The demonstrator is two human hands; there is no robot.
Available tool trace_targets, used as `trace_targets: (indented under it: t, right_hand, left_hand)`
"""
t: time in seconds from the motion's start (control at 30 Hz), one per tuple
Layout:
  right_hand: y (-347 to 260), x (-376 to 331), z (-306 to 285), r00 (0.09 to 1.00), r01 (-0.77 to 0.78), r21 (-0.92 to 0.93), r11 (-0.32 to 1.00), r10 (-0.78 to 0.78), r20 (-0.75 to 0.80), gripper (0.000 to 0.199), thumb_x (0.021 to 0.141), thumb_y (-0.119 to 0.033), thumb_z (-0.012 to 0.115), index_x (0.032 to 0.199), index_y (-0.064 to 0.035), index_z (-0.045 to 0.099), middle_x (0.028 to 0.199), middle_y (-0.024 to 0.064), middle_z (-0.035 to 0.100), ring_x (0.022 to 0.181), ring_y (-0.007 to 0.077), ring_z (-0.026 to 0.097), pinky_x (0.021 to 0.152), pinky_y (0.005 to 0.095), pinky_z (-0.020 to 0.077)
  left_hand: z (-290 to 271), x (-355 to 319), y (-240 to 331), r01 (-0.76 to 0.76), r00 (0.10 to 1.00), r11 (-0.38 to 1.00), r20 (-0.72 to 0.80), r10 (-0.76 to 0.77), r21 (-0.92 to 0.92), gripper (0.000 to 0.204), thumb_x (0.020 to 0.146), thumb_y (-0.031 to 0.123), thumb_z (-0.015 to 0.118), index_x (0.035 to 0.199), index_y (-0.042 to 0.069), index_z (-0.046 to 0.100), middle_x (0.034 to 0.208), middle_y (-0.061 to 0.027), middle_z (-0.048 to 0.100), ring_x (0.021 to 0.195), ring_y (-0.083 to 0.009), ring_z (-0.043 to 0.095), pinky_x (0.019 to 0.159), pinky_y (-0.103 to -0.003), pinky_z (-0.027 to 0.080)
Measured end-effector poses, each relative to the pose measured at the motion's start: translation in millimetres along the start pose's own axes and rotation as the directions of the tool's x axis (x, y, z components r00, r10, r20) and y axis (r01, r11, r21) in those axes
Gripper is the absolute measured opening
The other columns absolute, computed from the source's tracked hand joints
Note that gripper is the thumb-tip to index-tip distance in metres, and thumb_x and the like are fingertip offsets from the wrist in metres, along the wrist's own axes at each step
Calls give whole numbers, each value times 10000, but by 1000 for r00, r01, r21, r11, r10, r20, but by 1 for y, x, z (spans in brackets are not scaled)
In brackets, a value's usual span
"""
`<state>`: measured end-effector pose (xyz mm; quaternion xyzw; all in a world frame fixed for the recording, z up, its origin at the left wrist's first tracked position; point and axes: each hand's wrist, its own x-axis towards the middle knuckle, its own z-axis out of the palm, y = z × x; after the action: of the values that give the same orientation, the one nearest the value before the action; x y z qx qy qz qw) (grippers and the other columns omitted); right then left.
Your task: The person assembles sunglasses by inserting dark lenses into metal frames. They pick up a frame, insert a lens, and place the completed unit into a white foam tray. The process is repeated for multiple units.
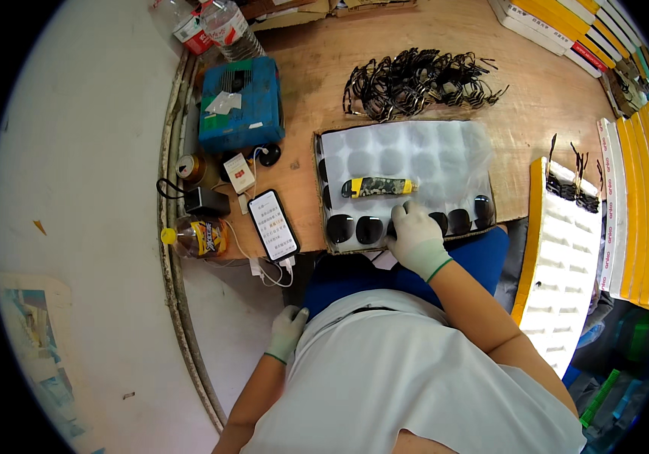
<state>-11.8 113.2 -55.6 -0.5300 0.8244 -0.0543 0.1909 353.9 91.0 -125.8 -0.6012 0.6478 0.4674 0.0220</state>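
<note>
A shallow box [491,178] lined with white paper lies in front of me. Round bulges show through the paper, and a row of dark sunglass lenses [370,230] lies along its near edge. My right hand [420,240], in a white glove with a green cuff, is over that row. Its thumb and fingers close around one dark lens [391,228], mostly hidden by them. Just beyond lies a yellow utility knife [377,187] with a camouflage-patterned handle. My left hand [287,333], gloved too, hangs beside my thigh with fingers loosely extended, holding nothing.
Behind the box is a tangled pile of dark eyeglass frames [423,85]. To the left are a lit phone [273,225] with cables, a drink bottle [199,237] and a blue case [239,106]. At right, a white slotted tray [559,272] stands beside stacked yellow-and-white boxes [642,204].
</note>
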Motion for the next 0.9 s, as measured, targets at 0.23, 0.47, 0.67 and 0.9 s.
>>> trace_targets:
  t: [0.23,0.47,0.67,0.9]
  right_hand:
    - [34,2,-35,955,168,274,947,-225,192,328,894,-161,634,1192,-38,578,1019,195,695,977,393,686,852,482,546]
    - [82,-10,-65,919,376,450,810,-386,-73,235,894,-147,637,1101,-41,668,1010,151,657,970,359,655,849,453,537]
    - [70,-59,-32,974,216,853,475,-48,-220,182,941,-56,601,1106,18,587,951,159,620,807,281,658,740,384,536]
    - [103,-68,-53,992,-85,947,311,111,53,194,1022,-24,465,1187,53,532,951,164,722,911,199,732,835,332,592]
  left_hand:
    - [-33,-30,69,-103,990,993,-88,108,61,337,939,300,656,1047,-13,719,938,-194,734,853,-288,715,811,-386,547]
    - [-28,79,239,-514,850,856,-99,517,60,298,924,264,675,1021,-15,714,884,-167,710,834,-253,697,762,-357,542]
    - [-35,296,366,-596,747,803,-351,564,21,450,986,343,586,1238,-24,655,1158,-211,695,1060,-337,664,913,-405,510]
    - [5,357,409,23,987,922,156,40,-387,327,1047,365,545,1190,92,655,1148,-74,675,1069,-239,596,910,-386,482]
